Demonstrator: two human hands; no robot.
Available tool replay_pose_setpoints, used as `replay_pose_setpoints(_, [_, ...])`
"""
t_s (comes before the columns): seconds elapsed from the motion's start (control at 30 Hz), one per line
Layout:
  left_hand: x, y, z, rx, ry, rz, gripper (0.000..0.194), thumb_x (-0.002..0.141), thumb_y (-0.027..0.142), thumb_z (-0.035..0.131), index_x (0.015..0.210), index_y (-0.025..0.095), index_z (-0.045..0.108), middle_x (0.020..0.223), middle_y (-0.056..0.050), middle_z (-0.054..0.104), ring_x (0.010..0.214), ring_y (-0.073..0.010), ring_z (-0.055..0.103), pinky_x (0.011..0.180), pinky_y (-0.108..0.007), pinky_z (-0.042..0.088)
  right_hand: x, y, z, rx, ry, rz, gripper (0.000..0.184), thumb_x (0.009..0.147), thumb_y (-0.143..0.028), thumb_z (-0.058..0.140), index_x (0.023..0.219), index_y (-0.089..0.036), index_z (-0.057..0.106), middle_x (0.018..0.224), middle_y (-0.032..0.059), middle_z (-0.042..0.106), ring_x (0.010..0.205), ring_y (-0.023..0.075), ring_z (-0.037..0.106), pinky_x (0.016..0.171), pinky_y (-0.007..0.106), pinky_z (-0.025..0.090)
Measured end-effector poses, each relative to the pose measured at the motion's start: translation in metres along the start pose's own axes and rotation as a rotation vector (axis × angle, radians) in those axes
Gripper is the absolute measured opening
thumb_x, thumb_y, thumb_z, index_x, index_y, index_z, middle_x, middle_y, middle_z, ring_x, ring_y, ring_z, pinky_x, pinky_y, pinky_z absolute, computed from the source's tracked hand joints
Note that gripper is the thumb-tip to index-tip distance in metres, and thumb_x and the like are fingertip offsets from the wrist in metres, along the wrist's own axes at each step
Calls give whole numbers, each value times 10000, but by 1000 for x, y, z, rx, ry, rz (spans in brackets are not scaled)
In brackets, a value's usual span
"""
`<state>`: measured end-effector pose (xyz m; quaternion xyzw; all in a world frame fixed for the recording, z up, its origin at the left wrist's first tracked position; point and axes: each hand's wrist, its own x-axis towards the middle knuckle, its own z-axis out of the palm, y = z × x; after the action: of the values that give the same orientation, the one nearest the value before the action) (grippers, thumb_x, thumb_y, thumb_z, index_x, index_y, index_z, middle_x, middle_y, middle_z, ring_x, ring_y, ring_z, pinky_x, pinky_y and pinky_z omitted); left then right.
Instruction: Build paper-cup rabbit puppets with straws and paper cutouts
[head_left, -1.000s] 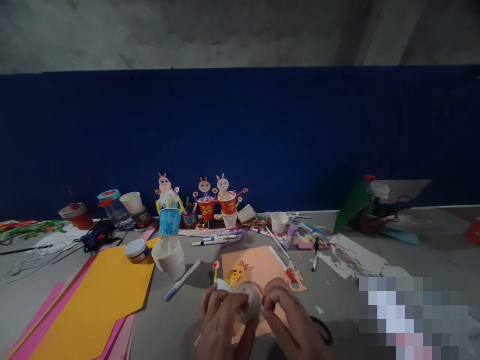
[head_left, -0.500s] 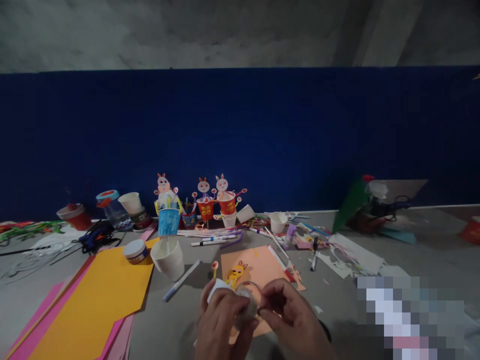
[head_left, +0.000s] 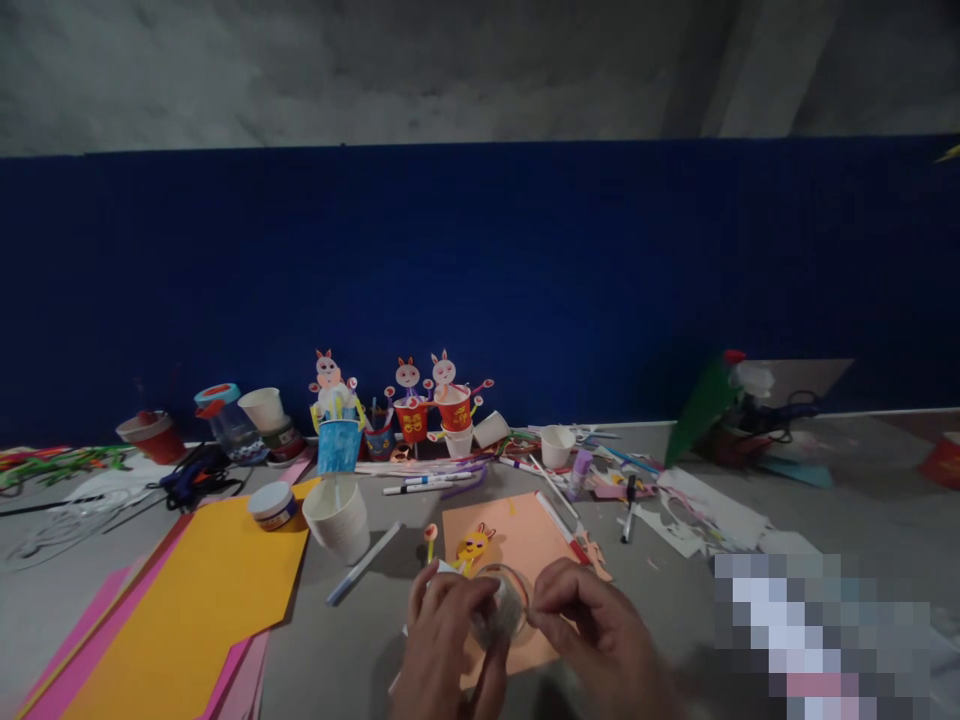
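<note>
In the head view, my left hand [head_left: 450,635] is closed around a roll of clear tape [head_left: 511,602], low in the middle of the picture. My right hand [head_left: 589,630] pinches with thumb and forefinger at the roll's right edge. A loose tape end between those fingers is too thin to make out. A yellow paper rabbit [head_left: 475,545] shows just beyond the roll, with a small round paper piece on a stalk [head_left: 430,535] to its left. Something white, partly hidden, sticks out behind my left fingers. Under the hands lies a peach paper sheet [head_left: 487,512].
Yellow card [head_left: 187,600] over pink sheets covers the left side. A white cup [head_left: 337,520], a lidded jar [head_left: 271,505] and a marker [head_left: 365,563] stand or lie nearby. Rabbit figures in red cups [head_left: 453,410], pens and a glue stick [head_left: 579,470] line the back; paper scraps [head_left: 712,510] lie right.
My right fingertips have shifted slightly right and up along the tape roll's edge. My left hand has turned a little, and more of the roll's ring shows.
</note>
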<state>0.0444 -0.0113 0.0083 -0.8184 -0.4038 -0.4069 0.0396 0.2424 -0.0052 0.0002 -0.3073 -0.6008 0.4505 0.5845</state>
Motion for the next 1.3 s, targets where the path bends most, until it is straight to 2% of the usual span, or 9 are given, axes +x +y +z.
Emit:
replay_pose_setpoints(0.13, [6, 5, -5, 23, -12, -19, 350, 832, 81, 605, 1140, 241, 563, 892, -21, 742, 817, -227, 670, 850, -403, 518, -4, -5, 2, -95, 60, -78, 127, 918, -230, 659, 793, -238, 642, 823, 30, 651, 808, 193, 631, 748, 271, 523])
replay_pose_setpoints(0.33, [6, 3, -9, -96, -33, -11, 338, 856, 151, 674, 1163, 254, 579, 913, -15, 741, 831, -220, 657, 831, -379, 536, 5, -5, 0, 10, 91, 17, 127, 916, -277, 679, 801, -235, 644, 840, 15, 621, 808, 173, 599, 744, 240, 515])
replay_pose_setpoints(0.53, [4, 6, -7, -166, -24, -38, 363, 877, 127, 618, 1213, 263, 603, 956, -55, 754, 909, -243, 683, 767, -346, 584, 6, -7, 2, -35, 88, 4, 156, 917, -308, 673, 788, -226, 645, 833, 22, 604, 812, 184, 581, 736, 250, 509])
replay_pose_setpoints(0.67, [6, 8, -5, -236, -14, -84, 357, 885, 107, 593, 1203, 268, 611, 984, -62, 740, 926, -242, 689, 775, -340, 588, 7, -11, 1, -61, 79, 44, 158, 929, -311, 648, 800, -222, 635, 812, 16, 598, 772, 178, 577, 700, 249, 497])
replay_pose_setpoints(0.83, [3, 13, 6, -474, -61, -243, 137, 974, 264, 535, 1064, 258, 639, 922, -51, 669, 845, -203, 669, 731, -299, 570, 11, -22, 1, -130, 37, 32, 124, 933, -232, 592, 813, -223, 623, 830, 10, 592, 806, 176, 578, 723, 250, 475])
replay_pose_setpoints(0.93, [-1, 14, 17, -595, -3, -300, 184, 982, 390, 525, 1005, 258, 651, 901, -49, 631, 788, -194, 639, 688, -300, 551, 15, -30, 0, -195, -33, 18, 119, 904, -181, 582, 795, -221, 607, 815, 2, 586, 774, 167, 571, 697, 251, 455])
replay_pose_setpoints(1.1, [-6, 9, 29, -842, -51, -324, 278, 983, 410, 528, 1226, 302, 607, 1146, -94, 626, 878, -200, 671, 744, -329, 590, 22, -38, -4, -262, -119, 76, 110, 857, -139, 583, 785, -215, 614, 787, -5, 596, 741, 165, 585, 668, 258, 444])
replay_pose_setpoints(1.17, [-7, 8, 30, -963, -72, -341, 296, 986, 405, 529, 1259, 316, 599, 1219, -106, 597, 867, -193, 682, 734, -336, 609, 25, -39, -6, -274, -136, 89, 107, 847, -140, 586, 781, -214, 622, 778, -5, 603, 731, 166, 588, 653, 257, 443])
replay_pose_setpoints(1.3, [-4, 9, 28, -1049, -92, -340, 254, 965, 416, 573, 1161, 287, 670, 1150, -111, 615, 1052, -252, 664, 799, -347, 609, 32, -44, -9, -310, -178, 62, 116, 843, -136, 589, 765, -214, 624, 772, -5, 593, 705, 161, 577, 629, 257, 437])
